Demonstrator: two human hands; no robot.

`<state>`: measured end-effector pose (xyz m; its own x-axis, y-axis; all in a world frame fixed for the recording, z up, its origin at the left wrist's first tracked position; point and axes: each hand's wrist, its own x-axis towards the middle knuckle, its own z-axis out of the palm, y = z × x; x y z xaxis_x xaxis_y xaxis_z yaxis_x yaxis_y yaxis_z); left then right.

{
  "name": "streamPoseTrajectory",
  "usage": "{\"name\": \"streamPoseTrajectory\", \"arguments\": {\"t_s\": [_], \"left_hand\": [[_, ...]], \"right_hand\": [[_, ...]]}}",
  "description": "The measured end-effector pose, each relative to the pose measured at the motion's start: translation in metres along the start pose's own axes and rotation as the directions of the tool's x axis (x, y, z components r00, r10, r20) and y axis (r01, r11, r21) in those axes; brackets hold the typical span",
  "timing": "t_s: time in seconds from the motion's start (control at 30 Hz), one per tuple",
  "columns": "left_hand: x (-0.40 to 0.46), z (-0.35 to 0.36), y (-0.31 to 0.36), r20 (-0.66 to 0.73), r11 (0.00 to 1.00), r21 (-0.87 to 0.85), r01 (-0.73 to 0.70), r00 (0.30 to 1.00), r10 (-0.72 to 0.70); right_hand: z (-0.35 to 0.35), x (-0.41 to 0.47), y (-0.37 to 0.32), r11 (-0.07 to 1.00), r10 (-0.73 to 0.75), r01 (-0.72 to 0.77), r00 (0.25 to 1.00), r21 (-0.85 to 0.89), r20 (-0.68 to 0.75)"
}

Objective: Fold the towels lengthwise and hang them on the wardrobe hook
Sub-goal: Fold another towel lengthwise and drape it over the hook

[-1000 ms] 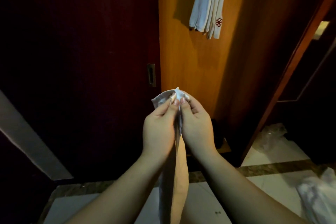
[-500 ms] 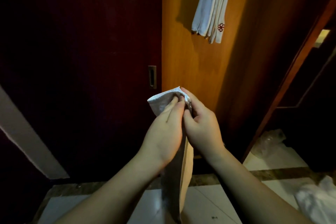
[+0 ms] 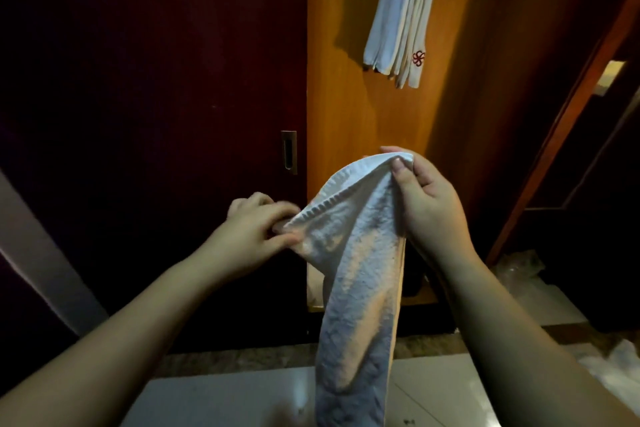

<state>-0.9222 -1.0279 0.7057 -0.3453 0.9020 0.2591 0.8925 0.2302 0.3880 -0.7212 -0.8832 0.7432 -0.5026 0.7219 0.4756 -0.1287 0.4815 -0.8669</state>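
Observation:
A white towel (image 3: 356, 274) hangs down in front of me, folded into a long strip. My right hand (image 3: 427, 204) pinches its upper corner between thumb and fingers. My left hand (image 3: 256, 229) pinches the other top corner, lower and to the left, so the top edge is stretched between the two hands. Another white towel (image 3: 401, 17) with a red emblem hangs folded high on the orange wardrobe panel (image 3: 346, 121); the hook itself is hidden at the frame's top.
A dark sliding wardrobe door (image 3: 145, 114) with a metal recessed handle (image 3: 289, 152) fills the left. A wooden door frame (image 3: 568, 114) slants at the right. Crumpled plastic (image 3: 516, 263) and white cloth (image 3: 616, 367) lie on the tiled floor at right.
My hands, pressed together on the towel's top a second ago, have drawn apart: the left moved down-left, the right up-right, spreading the top edge open.

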Motion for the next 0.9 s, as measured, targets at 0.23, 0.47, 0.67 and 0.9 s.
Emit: {"name": "streamPoseTrajectory", "arguments": {"t_s": [0.23,0.47,0.67,0.9], "left_hand": [[0.000,-0.024,-0.020,0.009,0.973,-0.136,-0.188,0.982,0.191],[0.002,-0.046,0.013,-0.316,0.608,-0.775,-0.174,0.939,-0.134],[0.008,-0.047,0.045,-0.414,0.466,-0.859,-0.213,0.825,-0.385],[0.012,-0.053,0.051,-0.534,0.590,-0.774,-0.229,0.737,-0.414]], "right_hand": [[-0.021,0.008,0.004,0.996,0.052,-0.053,0.999,0.073,0.017],[-0.035,0.011,0.005,0.978,0.068,-0.067,0.998,0.197,-0.001],[-0.028,0.018,0.003,0.959,0.040,-0.027,0.999,0.284,-0.037],[-0.010,0.024,0.003,0.992,-0.067,0.092,0.965,0.086,-0.252]]}}
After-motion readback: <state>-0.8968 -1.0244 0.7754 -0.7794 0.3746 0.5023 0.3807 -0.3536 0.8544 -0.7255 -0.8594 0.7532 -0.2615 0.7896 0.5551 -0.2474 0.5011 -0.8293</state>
